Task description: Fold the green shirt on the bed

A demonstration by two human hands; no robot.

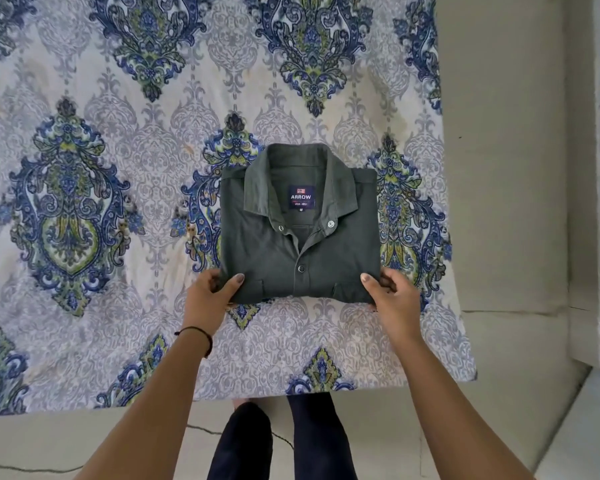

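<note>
Overall: your green shirt point(300, 237) lies as a compact rectangle, front up, collar point(257, 188) toward the far side. It sits on the patterned bed point(118, 150), near the front edge and toward the right side.
Left grip: your left hand point(210, 296) pinches the near left corner, thumb on top, fingers tucked under the edge.
Right grip: your right hand point(392, 296) pinches the near right corner the same way.
Stage: judged to be the last step, squaring or setting down the finished fold.
Risk, layers: if you lift by the near corners only, the far half may sag and whatever is folded beneath may slide out.
Risk, pull: uneven tension between your two hands would skew the button line and wrinkle the front.
Risk, release: drawing your fingers out fast could drag the bottom layer, and the bedsheet with it.
Risk, collar: pushing the bundle toward the far side could crush it.
Hidden: the folds underneath cannot be checked from the head view.
</note>
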